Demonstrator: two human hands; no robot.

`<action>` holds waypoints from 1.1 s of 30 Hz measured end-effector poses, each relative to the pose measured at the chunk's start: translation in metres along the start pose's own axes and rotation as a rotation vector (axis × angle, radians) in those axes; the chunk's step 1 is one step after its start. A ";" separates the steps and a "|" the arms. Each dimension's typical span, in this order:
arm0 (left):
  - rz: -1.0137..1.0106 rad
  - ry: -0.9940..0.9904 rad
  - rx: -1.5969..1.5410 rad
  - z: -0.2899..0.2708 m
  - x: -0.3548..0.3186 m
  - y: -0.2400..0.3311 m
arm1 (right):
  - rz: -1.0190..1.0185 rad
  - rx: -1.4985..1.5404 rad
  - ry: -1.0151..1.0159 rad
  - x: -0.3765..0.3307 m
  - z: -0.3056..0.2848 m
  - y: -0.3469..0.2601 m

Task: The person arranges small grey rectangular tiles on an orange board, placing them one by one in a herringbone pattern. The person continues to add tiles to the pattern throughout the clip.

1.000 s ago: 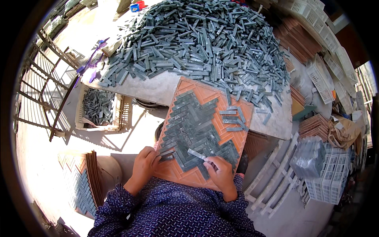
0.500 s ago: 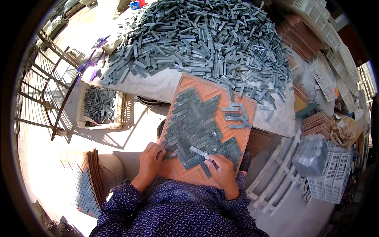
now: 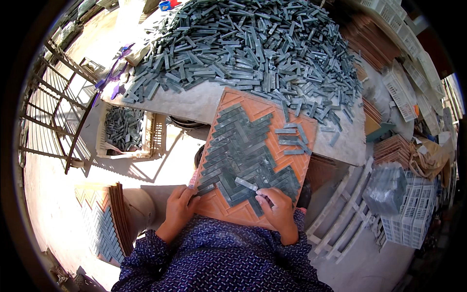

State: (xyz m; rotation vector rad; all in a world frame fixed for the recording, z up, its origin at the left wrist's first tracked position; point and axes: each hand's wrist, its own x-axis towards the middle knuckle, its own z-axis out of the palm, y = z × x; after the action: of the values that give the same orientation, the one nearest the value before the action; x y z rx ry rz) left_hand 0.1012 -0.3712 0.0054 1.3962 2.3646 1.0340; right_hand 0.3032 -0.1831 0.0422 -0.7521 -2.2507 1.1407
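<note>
Crosswise — grey tile strip [image 3: 246, 184], left-pointing

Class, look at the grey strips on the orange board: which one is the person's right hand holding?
The pale grey strip at the board's lower edge, its end pinched in the right hand. It lies slantwise across the fitted strips; the other loose ones sit near the board's right edge.

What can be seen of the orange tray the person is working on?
The orange tray is a flat, roughly square mould with raised zigzag ridges, plastic by its look. It tilts from the person's lap onto the table edge. Grey tile strips fill most grooves in herringbone. The left hand grips its near-left corner; the right hand rests on the near edge.
</note>
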 end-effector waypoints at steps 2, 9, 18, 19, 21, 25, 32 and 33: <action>-0.007 0.020 0.003 0.001 -0.003 -0.001 | 0.031 -0.019 -0.027 -0.001 -0.001 0.001; 0.049 0.039 0.014 0.007 0.002 0.003 | -0.047 -0.011 0.020 -0.003 0.002 0.002; 0.150 -0.014 0.051 0.003 0.001 0.003 | 0.015 -0.018 0.014 0.000 0.000 0.002; 0.161 -0.026 0.050 0.003 0.001 0.003 | 0.008 -0.026 0.010 -0.001 0.002 0.006; 0.163 0.036 0.068 0.007 -0.001 0.003 | -0.007 -0.043 0.000 0.001 0.007 0.015; 0.097 0.008 0.068 0.008 0.001 0.003 | -0.076 -0.192 -0.030 0.008 0.016 0.008; 0.097 -0.001 0.078 0.006 0.002 0.002 | -0.101 -0.250 -0.048 0.009 0.025 0.019; 0.098 0.000 0.085 0.008 0.002 0.001 | -0.104 -0.255 -0.038 0.008 0.027 0.020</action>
State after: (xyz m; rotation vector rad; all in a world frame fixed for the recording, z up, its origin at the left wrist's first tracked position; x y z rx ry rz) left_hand 0.1051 -0.3654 0.0009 1.5566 2.3873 0.9679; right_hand 0.2851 -0.1824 0.0130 -0.7053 -2.4657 0.8365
